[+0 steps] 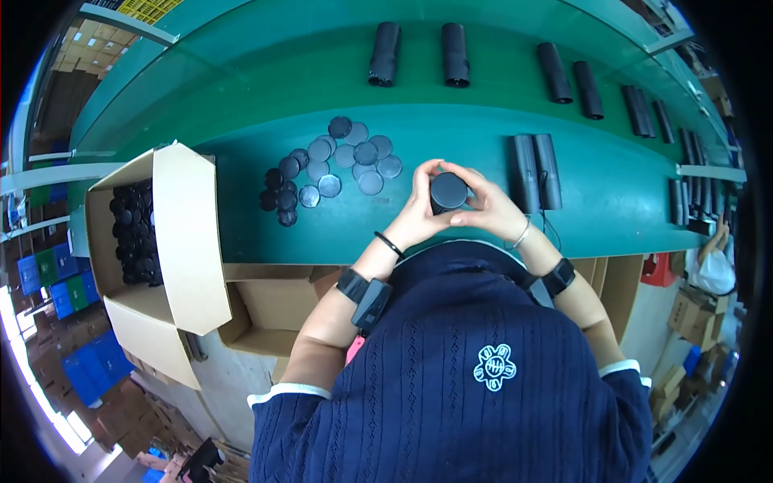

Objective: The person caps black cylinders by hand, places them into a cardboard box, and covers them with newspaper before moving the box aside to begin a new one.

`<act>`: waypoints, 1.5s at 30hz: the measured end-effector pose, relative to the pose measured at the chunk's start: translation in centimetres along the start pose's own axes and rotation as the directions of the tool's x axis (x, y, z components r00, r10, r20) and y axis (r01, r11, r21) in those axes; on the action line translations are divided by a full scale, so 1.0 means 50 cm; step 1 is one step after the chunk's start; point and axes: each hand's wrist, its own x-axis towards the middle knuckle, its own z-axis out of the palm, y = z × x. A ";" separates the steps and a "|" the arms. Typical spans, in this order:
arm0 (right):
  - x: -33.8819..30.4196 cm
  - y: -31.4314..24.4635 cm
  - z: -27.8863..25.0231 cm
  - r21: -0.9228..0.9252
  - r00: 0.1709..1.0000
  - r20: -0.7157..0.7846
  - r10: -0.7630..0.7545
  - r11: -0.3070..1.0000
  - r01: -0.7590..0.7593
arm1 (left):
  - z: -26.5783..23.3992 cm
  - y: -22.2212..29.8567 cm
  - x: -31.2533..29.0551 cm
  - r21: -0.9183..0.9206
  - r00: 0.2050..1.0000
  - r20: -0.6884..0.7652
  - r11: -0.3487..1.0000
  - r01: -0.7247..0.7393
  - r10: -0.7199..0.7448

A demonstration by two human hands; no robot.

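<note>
Both hands are wrapped round a black cylinder held upright just above the near part of the green table, its round flat end facing up. My left hand curls round its left side. From the right, my right hand closes on the same cylinder, fingers meeting the left ones at the far side. The lower part of the cylinder is hidden by the hands. Left of them, several black round discs like caps lie loose on the table. Two black tubes lie side by side to the right, with a thin dark cord by them.
A cardboard box full of black discs stands at the left, flaps open. Another open carton sits below the table's near edge. Several black tubes are spaced along the green strip beyond. Someone's hand shows at far right.
</note>
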 end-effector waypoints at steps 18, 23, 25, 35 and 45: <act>-0.036 -0.017 0.025 -0.346 0.986 0.041 -0.159 0.924 0.163 | -0.006 0.027 -0.034 0.300 0.996 -0.017 0.951 -0.077 0.086; -0.054 -0.007 0.015 -0.125 0.998 0.037 -0.052 0.991 0.057 | 0.001 0.026 -0.047 0.259 0.997 -0.012 0.963 -0.067 0.073; -0.045 0.004 0.008 0.089 0.997 0.009 0.072 0.993 -0.072 | 0.006 0.027 -0.048 0.259 0.995 -0.005 0.961 -0.097 0.102; -0.045 0.025 -0.008 0.268 0.989 -0.022 0.143 0.954 -0.132 | 0.019 0.000 -0.048 0.030 0.994 0.101 0.999 -0.033 0.029; -0.123 -0.086 -0.093 -0.685 1.000 -0.022 0.006 0.728 -0.020 | -0.054 -0.003 -0.029 -0.197 0.991 0.006 0.972 0.130 -0.131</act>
